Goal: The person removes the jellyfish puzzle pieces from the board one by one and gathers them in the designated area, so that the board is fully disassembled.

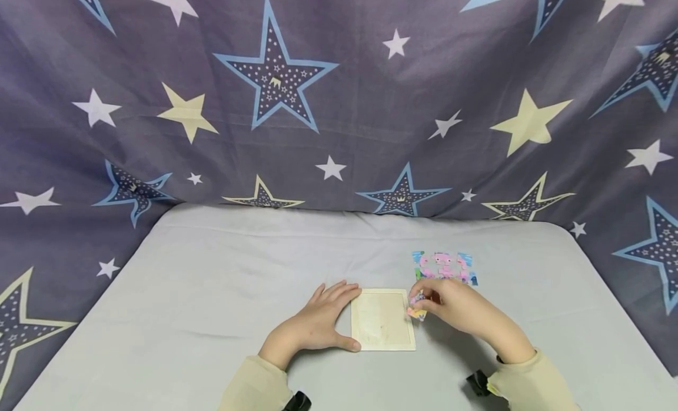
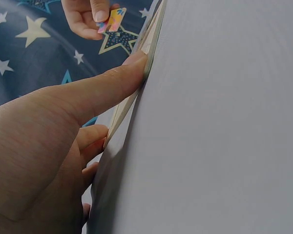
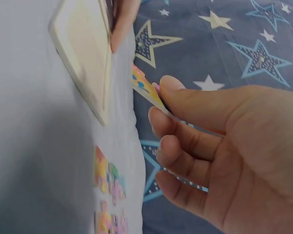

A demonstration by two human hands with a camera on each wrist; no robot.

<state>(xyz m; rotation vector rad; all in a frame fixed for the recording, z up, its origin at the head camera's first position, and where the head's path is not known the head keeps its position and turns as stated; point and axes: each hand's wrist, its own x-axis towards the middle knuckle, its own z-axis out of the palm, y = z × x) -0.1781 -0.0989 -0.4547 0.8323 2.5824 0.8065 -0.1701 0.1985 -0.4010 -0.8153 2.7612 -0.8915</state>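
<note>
A shallow square wooden puzzle tray (image 1: 382,320) lies on the table, its inside bare. My left hand (image 1: 320,322) holds its left side, the thumb at the near corner and the fingers at the far corner. Just over the tray's right edge, my right hand (image 1: 455,305) pinches a colourful puzzle piece (image 3: 147,87) between thumb and index finger. The piece is tilted and apart from the tray. Behind the right hand lie several pink and blue puzzle pieces (image 1: 444,261), partly covered by that hand in the head view.
A pale grey cloth covers the table (image 1: 212,269). Behind it and at both sides hangs a dark curtain (image 1: 360,116) with a star pattern. Black straps (image 1: 478,383) show at the sleeves.
</note>
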